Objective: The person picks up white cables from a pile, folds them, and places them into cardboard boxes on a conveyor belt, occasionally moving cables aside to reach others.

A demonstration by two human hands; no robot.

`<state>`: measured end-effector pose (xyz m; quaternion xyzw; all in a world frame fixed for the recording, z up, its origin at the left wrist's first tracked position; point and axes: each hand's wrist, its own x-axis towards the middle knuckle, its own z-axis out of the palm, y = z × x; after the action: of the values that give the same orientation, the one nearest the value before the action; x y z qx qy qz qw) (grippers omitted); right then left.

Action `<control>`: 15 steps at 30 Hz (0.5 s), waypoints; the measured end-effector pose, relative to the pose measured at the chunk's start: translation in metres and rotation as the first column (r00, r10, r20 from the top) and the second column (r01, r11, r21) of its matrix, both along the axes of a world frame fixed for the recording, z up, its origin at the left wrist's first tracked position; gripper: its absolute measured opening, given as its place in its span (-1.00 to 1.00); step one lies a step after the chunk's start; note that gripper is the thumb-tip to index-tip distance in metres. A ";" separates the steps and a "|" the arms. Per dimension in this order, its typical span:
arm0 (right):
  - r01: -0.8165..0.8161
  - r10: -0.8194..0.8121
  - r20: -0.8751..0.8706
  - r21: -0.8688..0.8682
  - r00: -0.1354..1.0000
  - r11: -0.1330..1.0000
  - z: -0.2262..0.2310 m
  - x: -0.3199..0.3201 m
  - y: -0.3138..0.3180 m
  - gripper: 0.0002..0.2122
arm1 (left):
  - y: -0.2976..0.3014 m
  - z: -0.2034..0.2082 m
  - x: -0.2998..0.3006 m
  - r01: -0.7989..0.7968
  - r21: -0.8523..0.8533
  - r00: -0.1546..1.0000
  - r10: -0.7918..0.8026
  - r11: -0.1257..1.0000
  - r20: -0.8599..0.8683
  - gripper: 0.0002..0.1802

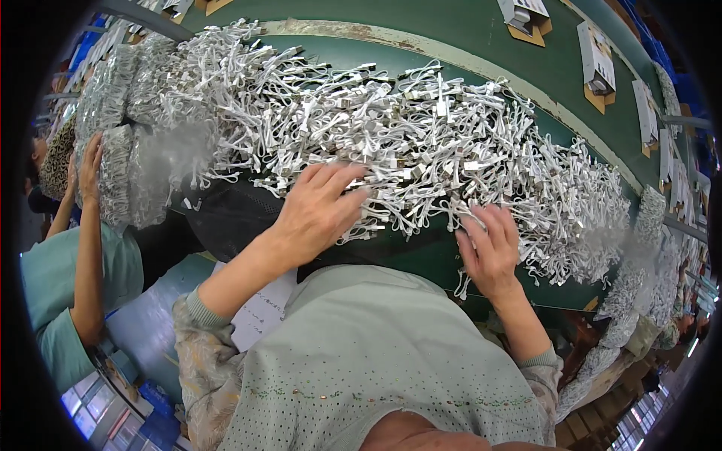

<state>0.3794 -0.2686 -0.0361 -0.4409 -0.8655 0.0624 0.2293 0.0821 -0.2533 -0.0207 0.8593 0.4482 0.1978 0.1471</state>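
A long heap of short white USB cables, each looped up with its plugs showing, spreads across the green table in front of me. My left hand reaches over the near side of the heap, fingers stretched out and touching the cables; their tips are slightly blurred. To its right, my right hand is at the near edge of the heap. Its thumb and fingers are apart, slightly bent, and no cable shows held in them. A loose cable hangs just below its thumb.
Clear plastic bags of white cables are stacked at the left, with a co-worker's hand on them. More bags line the right. Beyond a worn rail, small boxes stand on a green belt. A written sheet lies near my left forearm.
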 end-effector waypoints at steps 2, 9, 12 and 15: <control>-0.050 0.051 0.008 -0.024 0.999 0.998 0.002 0.017 -0.024 -0.71 | -0.018 0.001 -0.003 0.012 -0.083 1.000 -0.014 0.996 -0.024 -0.74; 0.110 -0.095 0.074 -0.234 0.993 0.966 -0.028 0.061 -0.082 -0.54 | -0.036 -0.022 0.012 0.013 -0.187 0.972 -0.056 0.982 -0.226 -0.70; 0.128 -0.126 0.020 -0.219 0.992 0.967 -0.042 0.054 -0.074 -0.58 | -0.028 -0.031 0.017 0.002 -0.163 0.965 -0.044 0.987 -0.257 -0.81; 0.145 -0.152 -0.031 -0.175 0.988 0.974 -0.047 0.036 -0.059 -0.62 | -0.028 -0.035 0.019 -0.009 -0.088 0.972 -0.012 0.996 -0.233 -0.93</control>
<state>0.4157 -0.3274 -0.0827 -0.5211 -0.8162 0.1293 0.2134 0.1011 -0.2808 -0.0558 0.8696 0.4699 0.0752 0.1316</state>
